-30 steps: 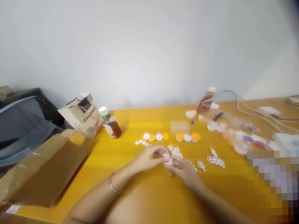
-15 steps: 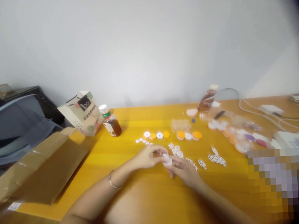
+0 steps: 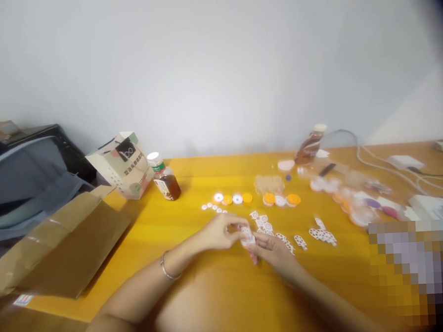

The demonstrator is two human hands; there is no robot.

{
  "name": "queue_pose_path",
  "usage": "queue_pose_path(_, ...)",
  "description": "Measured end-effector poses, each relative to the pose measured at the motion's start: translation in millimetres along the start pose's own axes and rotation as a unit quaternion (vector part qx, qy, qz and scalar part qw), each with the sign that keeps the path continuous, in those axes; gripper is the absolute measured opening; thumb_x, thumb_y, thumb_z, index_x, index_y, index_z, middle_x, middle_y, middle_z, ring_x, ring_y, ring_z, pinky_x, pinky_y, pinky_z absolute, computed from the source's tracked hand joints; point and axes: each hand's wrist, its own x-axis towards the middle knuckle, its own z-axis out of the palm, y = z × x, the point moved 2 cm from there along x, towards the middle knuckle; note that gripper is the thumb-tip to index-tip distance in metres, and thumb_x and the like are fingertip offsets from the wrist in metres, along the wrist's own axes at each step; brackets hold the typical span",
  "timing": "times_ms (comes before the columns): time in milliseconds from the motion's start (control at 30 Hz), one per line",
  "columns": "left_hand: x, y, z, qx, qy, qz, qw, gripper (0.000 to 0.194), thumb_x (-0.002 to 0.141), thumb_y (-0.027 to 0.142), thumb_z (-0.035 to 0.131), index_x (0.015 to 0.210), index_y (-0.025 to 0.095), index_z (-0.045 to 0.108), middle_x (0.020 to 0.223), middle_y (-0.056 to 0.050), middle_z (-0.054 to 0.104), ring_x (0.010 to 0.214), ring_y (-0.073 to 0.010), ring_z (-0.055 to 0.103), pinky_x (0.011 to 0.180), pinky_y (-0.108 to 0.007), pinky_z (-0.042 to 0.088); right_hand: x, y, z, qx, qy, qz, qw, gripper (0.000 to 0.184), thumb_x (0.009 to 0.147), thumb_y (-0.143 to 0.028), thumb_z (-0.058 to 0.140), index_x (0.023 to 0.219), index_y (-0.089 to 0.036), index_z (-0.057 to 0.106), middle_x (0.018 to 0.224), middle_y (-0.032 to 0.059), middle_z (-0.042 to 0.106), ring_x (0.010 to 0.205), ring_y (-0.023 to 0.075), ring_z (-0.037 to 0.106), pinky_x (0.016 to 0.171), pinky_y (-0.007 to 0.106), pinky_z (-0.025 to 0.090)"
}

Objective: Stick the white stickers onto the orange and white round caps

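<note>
Both hands meet over the wooden table [image 3: 198,291] on a small white plastic piece [image 3: 248,238], too blurred to name more exactly. My left hand [image 3: 223,232] pinches its upper left side between thumb and fingers. From the right, my right hand [image 3: 272,251] grips its lower side. Just beyond my hands lie white openwork plastic pieces [image 3: 263,225], with more of them [image 3: 322,236] farther right. A row of white and orange discs [image 3: 237,199] stretches behind, and several small white rings [image 3: 209,206] sit near its left end.
An opened cardboard box [image 3: 62,243] covers the table's left side. Behind it stand a paper bag [image 3: 123,166] and a bottle of dark liquid [image 3: 166,181]. Another bottle [image 3: 309,145], a clear tray [image 3: 269,184], assorted parts [image 3: 361,210] and white cables [image 3: 369,159] occupy the back and right.
The view has shifted slightly. Both hands keep their hold on the white piece, which seems turned a little between the fingers.
</note>
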Motion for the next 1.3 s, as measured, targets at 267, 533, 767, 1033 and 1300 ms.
queue_pose_path(267,-7.0,13.3,8.2,0.134,0.067,-0.044,0.988,0.015,0.074,0.025,0.051,0.077,0.019,0.064,0.070,-0.001,0.062,0.066,-0.0129,0.053,0.061,-0.021,0.039,-4.6,-4.7,4.3,-0.081,0.062,-0.039,0.994,0.027,0.069,-0.039,0.059,0.090,-0.022,0.062,0.050,-0.0050,0.052,0.050,0.0129,0.053,0.057,0.026,0.045)
queue_pose_path(533,1.5,-6.6,3.9,-0.139,-0.039,-0.024,0.989,0.020,0.077,0.022,0.052,0.095,0.016,0.060,0.087,-0.004,0.064,0.081,-0.0140,0.056,0.074,-0.024,0.043,-1.8,-1.0,3.2,0.045,0.001,0.009,0.999,0.028,0.065,-0.042,0.064,0.075,-0.017,0.059,0.052,-0.0035,0.053,0.044,0.0093,0.048,0.046,0.022,0.039)
queue_pose_path(767,2.4,-12.8,4.4,-0.305,-0.087,-0.036,0.948,0.031,0.079,0.026,0.053,0.109,0.019,0.055,0.104,-0.008,0.060,0.095,-0.0161,0.056,0.086,-0.031,0.042,-6.0,-3.3,6.7,0.157,-0.003,0.027,0.987,0.029,0.064,-0.044,0.066,0.065,-0.016,0.057,0.051,-0.0027,0.052,0.043,0.0070,0.042,0.044,0.020,0.034)
queue_pose_path(1033,2.6,-11.3,8.2,-0.215,0.035,-0.035,0.975,0.023,0.074,0.027,0.059,0.092,0.013,0.060,0.086,-0.007,0.063,0.078,-0.0131,0.057,0.076,-0.025,0.043,-5.2,-4.7,4.4,0.121,0.016,0.001,0.992,0.027,0.066,-0.042,0.065,0.069,-0.016,0.059,0.054,-0.0018,0.056,0.046,0.0083,0.048,0.049,0.022,0.037)
queue_pose_path(1300,-1.0,-18.7,32.6,-0.185,0.181,-0.117,0.959,0.030,0.066,0.036,0.065,0.080,0.014,0.052,0.068,0.001,0.056,0.062,-0.0090,0.051,0.061,-0.021,0.041,-6.8,-8.2,6.6,0.069,0.046,-0.029,0.996,0.025,0.067,-0.041,0.064,0.073,-0.017,0.060,0.058,-0.0006,0.059,0.051,0.0114,0.053,0.055,0.025,0.042)
